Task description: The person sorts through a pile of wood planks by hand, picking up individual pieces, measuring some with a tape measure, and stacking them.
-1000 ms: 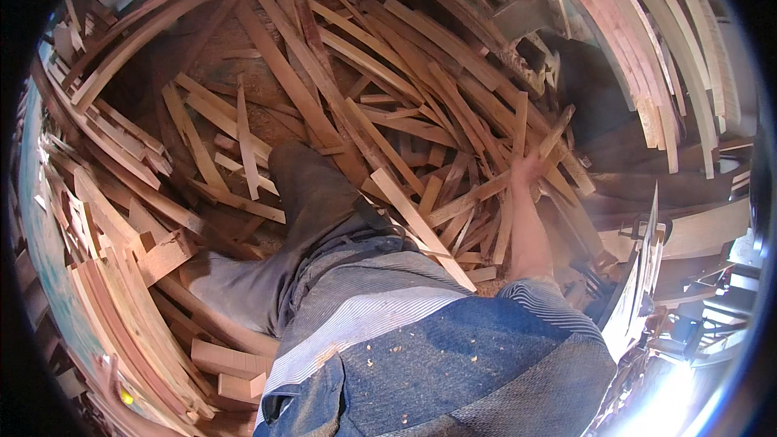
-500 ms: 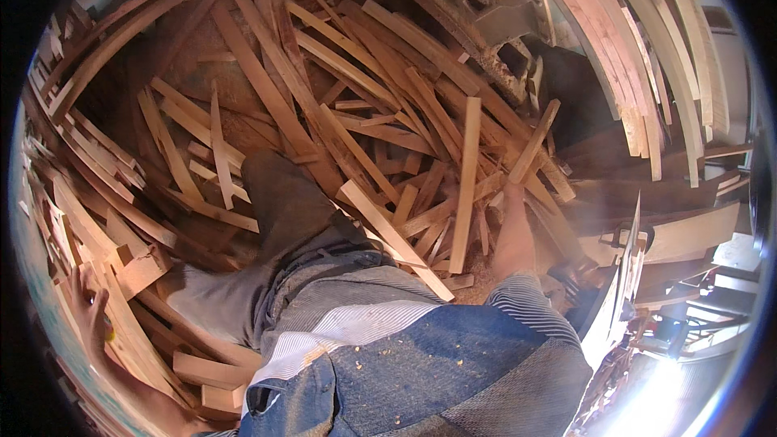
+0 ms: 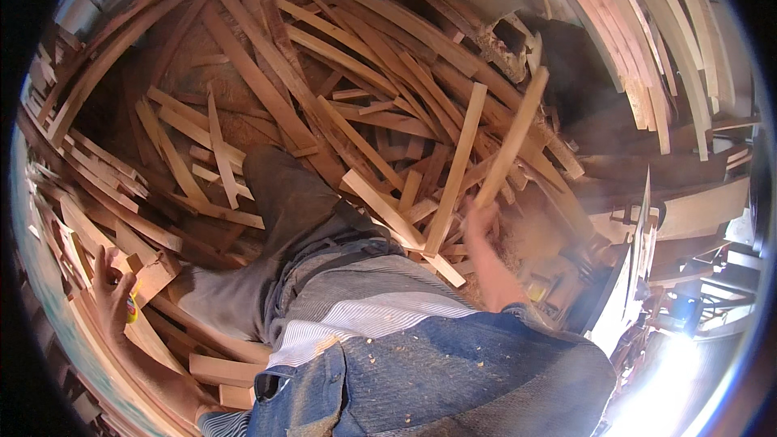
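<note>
My right hand is closed round the lower end of a pale wooden strip, which slants up and away to the right. Just left of it, another long wooden strip leans over the heap, and a shorter strip lies across in front of my leg. Far over to the left, my left hand is raised beside a stack of boards, fingers apart, close to a wooden block. A small yellow-green item shows by its palm or wrist; its kind is unclear.
Loose wooden offcuts cover the floor ahead. Long boards jut in from the upper right, beside a rusty metal machine frame. More strips are piled at the left. Bright light glares at the lower right.
My right hand has moved left and nearer me, drawing the wooden strip out so more of it shows. The neighbouring strip has tilted. My left hand has shifted slightly up and right.
</note>
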Available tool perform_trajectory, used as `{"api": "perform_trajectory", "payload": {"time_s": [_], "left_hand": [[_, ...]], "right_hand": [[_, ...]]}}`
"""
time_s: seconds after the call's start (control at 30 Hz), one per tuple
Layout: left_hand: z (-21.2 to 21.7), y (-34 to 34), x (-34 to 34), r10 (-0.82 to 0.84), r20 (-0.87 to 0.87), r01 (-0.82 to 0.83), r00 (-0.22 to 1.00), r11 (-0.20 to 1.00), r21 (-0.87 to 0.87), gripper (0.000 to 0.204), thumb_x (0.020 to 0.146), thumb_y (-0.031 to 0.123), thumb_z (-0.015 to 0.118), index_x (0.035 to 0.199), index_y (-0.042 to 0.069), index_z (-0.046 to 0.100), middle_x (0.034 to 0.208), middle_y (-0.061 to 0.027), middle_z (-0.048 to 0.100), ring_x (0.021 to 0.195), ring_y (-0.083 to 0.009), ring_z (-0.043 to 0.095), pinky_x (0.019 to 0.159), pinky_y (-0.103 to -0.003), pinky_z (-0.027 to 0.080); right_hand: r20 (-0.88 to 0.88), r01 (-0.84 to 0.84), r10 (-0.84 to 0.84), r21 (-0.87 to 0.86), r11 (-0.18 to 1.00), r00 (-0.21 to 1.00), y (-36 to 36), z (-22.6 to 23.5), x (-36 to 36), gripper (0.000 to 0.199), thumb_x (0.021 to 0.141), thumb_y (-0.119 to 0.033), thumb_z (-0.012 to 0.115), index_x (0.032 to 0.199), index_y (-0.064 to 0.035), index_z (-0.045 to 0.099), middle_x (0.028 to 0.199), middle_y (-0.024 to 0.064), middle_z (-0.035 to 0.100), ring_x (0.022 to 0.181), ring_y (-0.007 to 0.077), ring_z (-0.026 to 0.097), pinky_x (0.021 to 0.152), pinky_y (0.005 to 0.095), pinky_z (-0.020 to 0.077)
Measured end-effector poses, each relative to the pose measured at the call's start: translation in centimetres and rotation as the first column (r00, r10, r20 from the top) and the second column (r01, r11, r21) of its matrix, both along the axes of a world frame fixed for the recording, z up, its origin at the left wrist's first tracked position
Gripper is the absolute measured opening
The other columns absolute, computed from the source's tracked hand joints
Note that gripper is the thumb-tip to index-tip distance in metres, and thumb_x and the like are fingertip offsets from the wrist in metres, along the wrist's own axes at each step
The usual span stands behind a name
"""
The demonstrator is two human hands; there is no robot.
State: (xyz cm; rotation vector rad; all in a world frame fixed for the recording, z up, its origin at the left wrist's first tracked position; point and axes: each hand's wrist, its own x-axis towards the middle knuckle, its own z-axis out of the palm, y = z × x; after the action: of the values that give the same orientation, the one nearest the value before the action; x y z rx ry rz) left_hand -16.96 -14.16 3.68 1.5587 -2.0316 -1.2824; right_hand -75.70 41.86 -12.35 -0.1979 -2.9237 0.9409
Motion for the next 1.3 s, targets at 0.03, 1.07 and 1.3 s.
{"api": "perform_trajectory", "payload": {"time_s": [0.03, 1.07, 1.3], "left_hand": [[-0.9, -0.1, -0.3, -0.008, -0.016, 0.008, 1.000, 1.000, 0.002, 0.086, 0.083, 0.017, 0.081, 0.157, 0.008, 0.038, 0.120, -0.0055, 0.060, 0.075, -0.0083, 0.045, 0.064, -0.021, 0.042], [-1.9, 9.7, -18.7, 0.041, -0.620, 0.268, 0.783, 0.878, 0.396, 0.096, 0.090, 0.031, 0.076, 0.156, -0.008, 0.019, 0.147, -0.0209, 0.053, 0.117, -0.0251, 0.063, 0.067, -0.030, 0.057], [-3.4, 7.0, -17.8, 0.123, -0.863, 0.086, 0.489, 0.979, 0.188, 0.083, 0.090, 0.041, 0.076, 0.151, 0.000, 0.036, 0.145, -0.0203, 0.053, 0.130, -0.0267, 0.054, 0.107, -0.035, 0.044]], "right_hand": [[-0.060, -0.019, 0.022, 0.056, 0.998, 0.998, 1.3, -2.6, 2.5, 0.072, 0.080, -0.023, 0.081, 0.136, 0.0043, 0.045, 0.133, 0.0275, 0.055, 0.123, 0.0417, 0.053, 0.104, 0.0486, 0.0417], [0.314, -0.658, 0.715, -0.282, 0.699, 0.625, -23.1, 11.9, 7.7, 0.044, 0.076, -0.001, 0.076, 0.117, 0.0048, 0.062, 0.105, 0.0120, 0.070, 0.092, 0.0206, 0.067, 0.084, 0.0313, 0.0523], [0.327, -0.876, 0.935, -0.482, 0.037, -0.140, -36.9, 19.0, 16.2, 0.056, 0.072, -0.002, 0.078, 0.125, 0.0009, 0.060, 0.109, 0.0045, 0.069, 0.097, 0.0149, 0.065, 0.086, 0.0297, 0.0525]]}}
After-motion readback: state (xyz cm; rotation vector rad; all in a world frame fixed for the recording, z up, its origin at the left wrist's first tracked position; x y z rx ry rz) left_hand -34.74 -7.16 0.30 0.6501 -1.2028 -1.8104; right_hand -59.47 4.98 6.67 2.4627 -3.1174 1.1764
